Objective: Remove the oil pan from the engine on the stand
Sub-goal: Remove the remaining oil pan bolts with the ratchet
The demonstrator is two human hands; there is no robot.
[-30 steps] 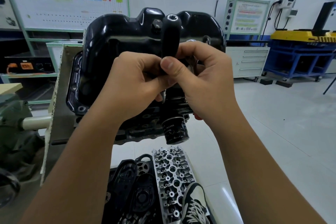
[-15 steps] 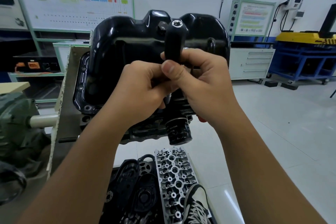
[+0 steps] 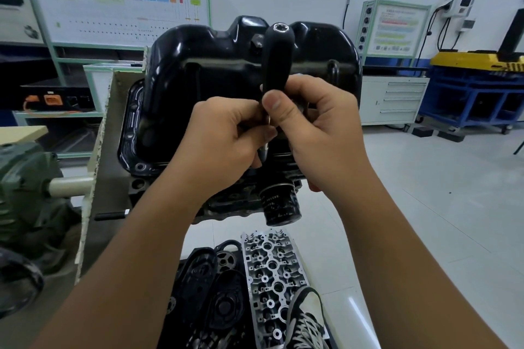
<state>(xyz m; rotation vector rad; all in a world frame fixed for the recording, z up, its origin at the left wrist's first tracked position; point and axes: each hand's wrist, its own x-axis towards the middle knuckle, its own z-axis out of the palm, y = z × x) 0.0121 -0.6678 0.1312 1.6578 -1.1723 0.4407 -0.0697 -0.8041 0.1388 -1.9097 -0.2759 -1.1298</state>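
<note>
The glossy black oil pan [image 3: 204, 76] sits on the engine, which hangs on the stand [image 3: 99, 133]. In front of the pan I hold a tool with a thick black handle [image 3: 276, 56] that points up. My right hand [image 3: 320, 133] grips the handle's lower part, thumb pressed on its front. My left hand [image 3: 224, 139] is curled round the tool's metal shaft just below the handle. The tool's tip and the pan's near flange are hidden behind my hands. A black oil filter [image 3: 279, 205] sticks out under the engine.
A silver cylinder head [image 3: 269, 278] and black covers [image 3: 209, 300] lie on the floor below, beside my shoe [image 3: 304, 320]. The green stand gearbox [image 3: 25, 193] is at left. Cabinets [image 3: 394, 102] and a blue and yellow cart [image 3: 476, 88] stand behind at right.
My hands and the tool have stayed in front of the pan with the same grip. The handle has tilted slightly, and my right thumb now lies on its front.
</note>
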